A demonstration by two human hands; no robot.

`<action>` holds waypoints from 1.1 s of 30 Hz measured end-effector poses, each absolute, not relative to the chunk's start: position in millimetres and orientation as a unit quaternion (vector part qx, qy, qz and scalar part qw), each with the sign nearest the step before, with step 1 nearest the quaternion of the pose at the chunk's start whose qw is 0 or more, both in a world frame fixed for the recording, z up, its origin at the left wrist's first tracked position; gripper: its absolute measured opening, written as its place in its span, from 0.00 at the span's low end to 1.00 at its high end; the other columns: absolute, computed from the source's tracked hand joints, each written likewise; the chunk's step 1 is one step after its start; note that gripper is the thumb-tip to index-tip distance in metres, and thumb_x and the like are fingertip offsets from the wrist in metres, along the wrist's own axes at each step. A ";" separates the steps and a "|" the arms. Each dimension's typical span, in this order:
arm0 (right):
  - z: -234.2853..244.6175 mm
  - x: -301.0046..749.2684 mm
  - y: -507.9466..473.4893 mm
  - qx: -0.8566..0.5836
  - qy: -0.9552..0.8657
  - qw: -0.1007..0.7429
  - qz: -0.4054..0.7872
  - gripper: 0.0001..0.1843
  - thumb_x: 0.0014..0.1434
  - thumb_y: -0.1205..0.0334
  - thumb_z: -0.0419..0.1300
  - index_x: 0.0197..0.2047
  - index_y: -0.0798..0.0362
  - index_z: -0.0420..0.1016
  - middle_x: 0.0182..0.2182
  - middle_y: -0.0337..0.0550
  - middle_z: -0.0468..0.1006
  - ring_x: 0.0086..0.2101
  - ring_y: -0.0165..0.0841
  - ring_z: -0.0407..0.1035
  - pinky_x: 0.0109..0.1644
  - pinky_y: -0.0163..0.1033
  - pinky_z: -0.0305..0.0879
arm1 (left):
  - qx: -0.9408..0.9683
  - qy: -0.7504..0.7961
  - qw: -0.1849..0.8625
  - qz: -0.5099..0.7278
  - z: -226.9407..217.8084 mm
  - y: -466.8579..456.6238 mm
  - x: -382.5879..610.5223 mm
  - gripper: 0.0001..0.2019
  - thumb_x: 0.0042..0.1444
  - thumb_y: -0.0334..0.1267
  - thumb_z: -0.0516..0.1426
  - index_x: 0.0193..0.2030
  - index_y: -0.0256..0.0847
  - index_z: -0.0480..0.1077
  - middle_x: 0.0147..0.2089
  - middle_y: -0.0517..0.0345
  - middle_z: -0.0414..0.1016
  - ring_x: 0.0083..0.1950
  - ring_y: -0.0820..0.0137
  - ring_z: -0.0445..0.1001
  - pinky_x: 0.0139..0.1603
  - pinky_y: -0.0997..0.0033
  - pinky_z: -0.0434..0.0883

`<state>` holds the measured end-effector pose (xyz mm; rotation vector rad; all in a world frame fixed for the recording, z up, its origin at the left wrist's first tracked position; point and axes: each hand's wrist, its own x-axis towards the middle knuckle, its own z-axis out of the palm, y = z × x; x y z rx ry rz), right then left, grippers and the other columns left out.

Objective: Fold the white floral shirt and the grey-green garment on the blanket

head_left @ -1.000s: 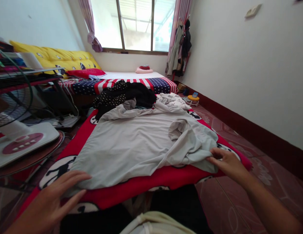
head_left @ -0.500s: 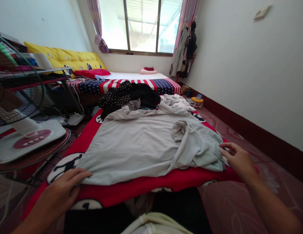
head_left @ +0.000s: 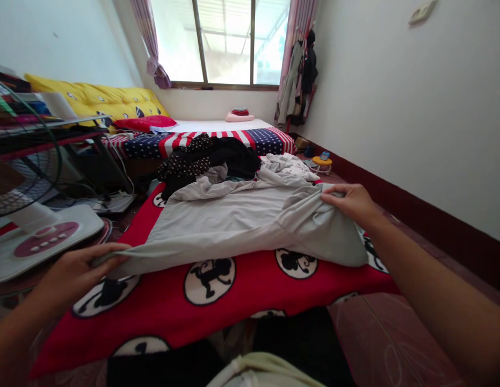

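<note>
At seven o'clock, the left hand (head_left: 78, 266) is closed on the near edge of a pale grey garment (head_left: 241, 220), held just above a red monkey-print blanket (head_left: 241, 301). At two o'clock, the right hand (head_left: 348, 201) pinches its far corner. The cloth looks light, soft and limp, best gripped at its edges. Beyond, at twelve o'clock, dark clothes (head_left: 209, 156) lie heaped before a stars-and-stripes mattress (head_left: 269, 141).

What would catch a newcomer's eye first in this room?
A large pale grey cloth garment spreads mid-frame, gripped at its near corner by the left hand and its right side by the right hand. Beneath lies a bright red blanket printed with black monkey circles.
</note>
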<state>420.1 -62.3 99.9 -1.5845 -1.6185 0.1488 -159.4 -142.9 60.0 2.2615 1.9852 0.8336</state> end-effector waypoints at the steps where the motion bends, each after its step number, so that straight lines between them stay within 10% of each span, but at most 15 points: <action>1: 109.6 418.7 -49.1 -0.625 -0.639 0.446 0.043 0.14 0.46 0.51 0.66 0.32 0.52 0.82 0.29 0.41 0.80 0.33 0.37 0.73 0.41 0.40 0.67 | 0.718 0.647 0.018 0.258 65.9 -129.3 -157.4 0.26 0.56 0.60 0.53 0.42 0.37 0.77 0.32 0.65 0.80 0.31 0.71 0.76 0.31 0.80 0.70; 12: 66.7 425.6 -5.6 -0.612 -0.642 0.457 -0.064 0.21 0.48 0.59 0.64 0.46 0.56 0.76 0.49 0.53 0.75 0.51 0.44 0.67 0.59 0.50 0.60 | 0.766 0.580 -0.128 0.246 57.9 -65.7 -91.1 0.23 0.65 0.47 0.45 0.53 0.32 0.71 0.54 0.47 0.70 0.56 0.58 0.69 0.60 0.58 0.65; 23: 18.2 475.3 -77.6 -0.728 -0.587 0.348 0.070 0.29 0.54 0.40 0.55 0.46 0.55 0.76 0.31 0.46 0.80 0.35 0.40 0.74 0.40 0.41 0.67 | 0.882 0.422 0.035 0.209 14.8 -90.3 29.9 0.26 0.65 0.52 0.46 0.66 0.44 0.61 0.67 0.50 0.62 0.66 0.60 0.61 0.67 0.55 0.57; 29: 14.3 473.3 -82.5 -0.730 -0.582 0.356 0.031 0.22 0.51 0.47 0.59 0.45 0.52 0.77 0.36 0.46 0.80 0.39 0.39 0.74 0.40 0.39 0.67 | 0.874 0.470 0.036 0.121 -4.2 -70.4 51.9 0.28 0.65 0.53 0.46 0.69 0.47 0.56 0.71 0.53 0.53 0.72 0.55 0.50 0.68 0.45 0.52; 33: 16.6 470.5 -92.6 -0.803 -0.569 0.172 -0.046 0.15 0.56 0.55 0.56 0.42 0.50 0.78 0.33 0.47 0.80 0.37 0.42 0.74 0.38 0.41 0.64 | 0.859 0.499 0.035 0.106 -12.1 -66.7 50.3 0.28 0.64 0.54 0.47 0.69 0.51 0.54 0.74 0.57 0.45 0.73 0.53 0.43 0.69 0.42 0.46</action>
